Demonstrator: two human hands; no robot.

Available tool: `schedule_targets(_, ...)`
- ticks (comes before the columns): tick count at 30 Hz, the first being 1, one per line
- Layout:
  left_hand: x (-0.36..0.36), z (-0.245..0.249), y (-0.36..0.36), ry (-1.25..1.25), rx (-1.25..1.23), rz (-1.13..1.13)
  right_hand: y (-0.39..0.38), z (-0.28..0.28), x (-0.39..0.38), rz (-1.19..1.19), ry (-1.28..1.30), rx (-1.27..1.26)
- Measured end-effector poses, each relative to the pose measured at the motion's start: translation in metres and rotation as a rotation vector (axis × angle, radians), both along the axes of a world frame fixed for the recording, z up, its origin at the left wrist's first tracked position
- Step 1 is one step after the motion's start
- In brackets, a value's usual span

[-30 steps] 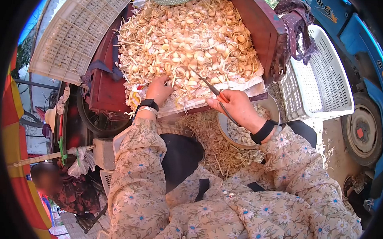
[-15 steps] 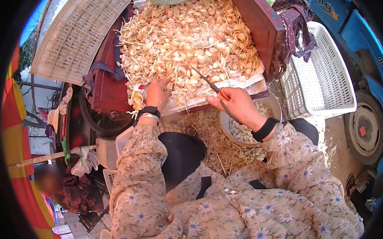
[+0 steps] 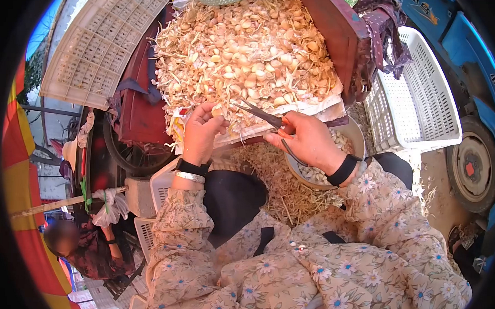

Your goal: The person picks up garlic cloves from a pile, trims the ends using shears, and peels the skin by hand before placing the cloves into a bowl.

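My left hand [image 3: 201,132] is closed in a pinch around a pale garlic clove [image 3: 218,110] at the near edge of the heap. In my right hand [image 3: 316,143] are dark scissors [image 3: 266,116] with orange on the handle. Their blades point left toward the clove, a short gap from it, and look slightly parted. Beyond both hands spreads a large heap of garlic cloves [image 3: 245,56] mixed with dry skins and stalks. Under my right hand, a round bowl [image 3: 359,137] holds whitish cloves, partly hidden by the hand and wrist.
A white plastic basket [image 3: 424,101] stands at right, beside a blue vehicle with a wheel [image 3: 471,162]. Red boards [image 3: 339,38] flank the heap. A perforated crate [image 3: 101,46] leans at left. Straw and husks [image 3: 274,182] lie below. Another person [image 3: 94,247] sits at lower left.
My left hand has risen from the heap and turned, now with a clove showing in its fingers. The scissors have swung to point more to the left. The other person's arm has come up.
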State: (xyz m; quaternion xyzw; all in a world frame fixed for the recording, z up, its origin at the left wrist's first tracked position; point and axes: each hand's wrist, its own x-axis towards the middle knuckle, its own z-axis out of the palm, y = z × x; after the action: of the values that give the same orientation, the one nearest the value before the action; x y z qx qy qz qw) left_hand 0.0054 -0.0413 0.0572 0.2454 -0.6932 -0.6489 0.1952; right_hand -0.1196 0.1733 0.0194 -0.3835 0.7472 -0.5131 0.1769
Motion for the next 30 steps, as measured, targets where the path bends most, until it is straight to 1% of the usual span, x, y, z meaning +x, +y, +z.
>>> schedule_targets(3, 0.009, 0.019, 0.035, 0.017, 0.260, -0.091, 0.000, -0.001, 0.004, -0.008, 0.173, -0.003)
schedule_targets(6, 0.018, 0.020, 0.044, -0.023, 0.247, -0.173, 0.002, -0.004, 0.004, 0.030, 0.256, -0.012)
schedule_targets(7, 0.020, 0.019, 0.045, -0.067, 0.212, -0.172, 0.003, -0.004, 0.004, 0.040, 0.284, -0.034)
schedule_targets(9, 0.024, 0.017, 0.046, -0.088, 0.219, -0.165, 0.005, -0.003, 0.004, 0.062, 0.341, -0.078)
schedule_targets(12, 0.026, 0.019, 0.049, -0.126, 0.167, -0.160, 0.006, -0.002, 0.004, 0.095, 0.378, -0.046)
schedule_targets(16, 0.029, 0.018, 0.053, -0.127, 0.127, -0.159, 0.007, -0.001, 0.003, 0.126, 0.338, -0.005)
schedule_targets(19, 0.031, 0.013, 0.054, -0.098, 0.132, -0.118, 0.006, -0.001, 0.002, 0.157, 0.318, 0.005)
schedule_targets(22, 0.025, 0.015, 0.067, -0.050, 0.131, -0.017, 0.007, -0.004, 0.005, 0.146, 0.328, -0.037)
schedule_targets(24, 0.027, 0.013, 0.068, -0.025, 0.101, -0.036, 0.006, -0.007, 0.005, 0.129, 0.345, -0.096)
schedule_targets(27, 0.031, 0.012, 0.065, -0.012, 0.098, -0.082, 0.008, -0.003, 0.006, 0.205, 0.269, 0.007)
schedule_targets(30, 0.036, 0.011, 0.061, -0.028, 0.091, -0.110, 0.008, -0.002, 0.009, 0.195, 0.285, 0.015)
